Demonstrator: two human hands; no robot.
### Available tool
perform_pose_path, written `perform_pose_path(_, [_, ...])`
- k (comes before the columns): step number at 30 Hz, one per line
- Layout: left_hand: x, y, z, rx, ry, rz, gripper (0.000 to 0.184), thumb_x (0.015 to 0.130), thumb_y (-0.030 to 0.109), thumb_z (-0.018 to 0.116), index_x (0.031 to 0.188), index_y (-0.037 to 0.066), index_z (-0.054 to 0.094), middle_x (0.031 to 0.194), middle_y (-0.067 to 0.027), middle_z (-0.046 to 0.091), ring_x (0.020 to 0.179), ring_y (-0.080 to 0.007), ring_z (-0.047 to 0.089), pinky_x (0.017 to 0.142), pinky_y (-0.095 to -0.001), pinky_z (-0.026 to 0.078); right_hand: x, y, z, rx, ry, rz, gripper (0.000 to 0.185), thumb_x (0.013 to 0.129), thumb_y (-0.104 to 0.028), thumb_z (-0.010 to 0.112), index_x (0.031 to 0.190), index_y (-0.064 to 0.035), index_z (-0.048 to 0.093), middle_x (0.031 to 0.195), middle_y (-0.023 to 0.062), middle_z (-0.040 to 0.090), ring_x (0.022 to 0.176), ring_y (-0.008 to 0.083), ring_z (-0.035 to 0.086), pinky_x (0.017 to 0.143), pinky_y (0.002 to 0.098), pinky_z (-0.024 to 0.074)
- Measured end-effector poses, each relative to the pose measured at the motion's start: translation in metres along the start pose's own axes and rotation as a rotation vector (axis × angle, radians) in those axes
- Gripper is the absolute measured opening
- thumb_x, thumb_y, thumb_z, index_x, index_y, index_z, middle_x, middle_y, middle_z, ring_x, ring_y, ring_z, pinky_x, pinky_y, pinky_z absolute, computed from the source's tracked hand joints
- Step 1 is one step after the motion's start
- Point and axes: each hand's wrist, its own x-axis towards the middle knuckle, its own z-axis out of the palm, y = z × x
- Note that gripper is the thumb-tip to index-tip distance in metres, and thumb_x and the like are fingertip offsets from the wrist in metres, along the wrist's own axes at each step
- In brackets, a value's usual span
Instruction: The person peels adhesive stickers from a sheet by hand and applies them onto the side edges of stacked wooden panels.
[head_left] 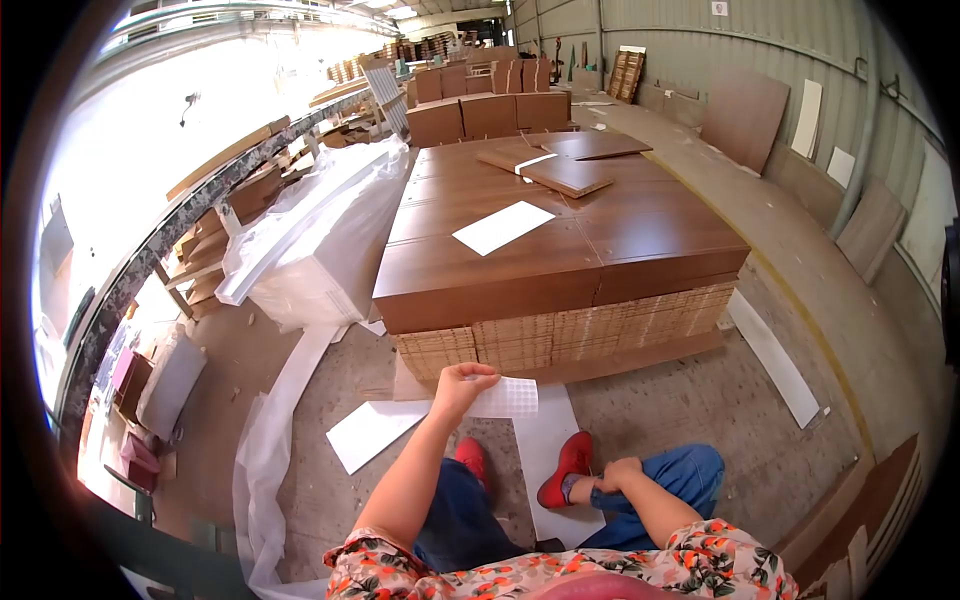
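Note:
My left hand (464, 388) is closed in a pinch on a sheet of small white stickers (515, 398), marked with a grid. It holds the sheet low, in front of the near side of a stack of brown wood-finish panels (500, 280). My right hand (622, 475) rests by my bent knee, against the blue jeans, with its fingers curled. Whatever those fingers may hold is hidden. On top of the stack lie a white paper sheet (503, 228) and a narrow brown panel (545, 172) with a white band around it.
White sheets (375, 432) and a long white strip (556, 470) lie on the floor by my red shoes. A plastic-wrapped bundle (325, 240) stands left of the stack. Behind it are brown boxes (490, 115). Panels (745, 118) lean on the right wall.

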Motion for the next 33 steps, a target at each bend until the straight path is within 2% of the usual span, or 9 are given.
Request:
perform_pose_path(6, [-0.001,-0.005,-0.004,0.063,0.009,0.043,0.016,0.074,0.012,0.073,0.085,0.000,0.069,0.078,-0.0057,0.066,0.070,-0.0112,0.059,0.066,-0.0240,0.047,0.006,0.002,0.006,-0.012,0.008,0.003,0.064,0.084,-0.057,0.045,0.120,-0.0069,0.060,0.123,0.0151,0.058,0.114,0.0294,0.055,0.096,0.0408,0.0409])
perform_pose_path(9, [-0.009,0.002,-0.009,0.115,0.005,0.021,0.018,0.075,0.011,0.073,0.087,-0.001,0.069,0.081,-0.0086,0.066,0.074,-0.0144,0.059,0.069,-0.0262,0.047,-0.001,0.000,0.004,-0.010,-0.004,0.001,0.065,0.084,-0.055,0.045,0.122,-0.0053,0.057,0.125,0.0158,0.056,0.115,0.0295,0.054,0.095,0.0404,0.0408])
perform_pose_path(16, [-0.006,-0.010,-0.026,0.131,0.030,-0.002,0.016,0.073,0.010,0.074,0.085,-0.001,0.069,0.078,-0.0053,0.065,0.071,-0.0117,0.057,0.066,-0.0248,0.045,0.001,-0.002,-0.003,-0.003,-0.017,0.010,0.064,0.084,-0.054,0.043,0.123,-0.0055,0.057,0.125,0.0168,0.056,0.115,0.0301,0.054,0.095,0.0406,0.0409])
perform_pose_path(19, [-0.005,-0.014,-0.029,0.159,0.034,0.050,0.017,0.073,0.010,0.075,0.085,0.000,0.069,0.078,-0.0050,0.065,0.071,-0.0111,0.056,0.066,-0.0246,0.045,0.001,-0.001,-0.002,-0.005,-0.024,0.010,0.064,0.084,-0.055,0.043,0.123,-0.0057,0.057,0.124,0.0168,0.056,0.114,0.0301,0.055,0.095,0.0405,0.0413])
perform_pose_path(33, [-0.016,-0.004,-0.026,0.219,-0.004,0.034,0.017,0.072,0.008,0.075,0.087,0.000,0.070,0.080,-0.0068,0.066,0.072,-0.0127,0.058,0.068,-0.0262,0.048,0.000,-0.001,-0.001,0.017,-0.006,0.001,0.067,0.083,-0.058,0.042,0.120,-0.0037,0.058,0.121,0.0188,0.057,0.113,0.0317,0.055,0.094,0.0402,0.0427])
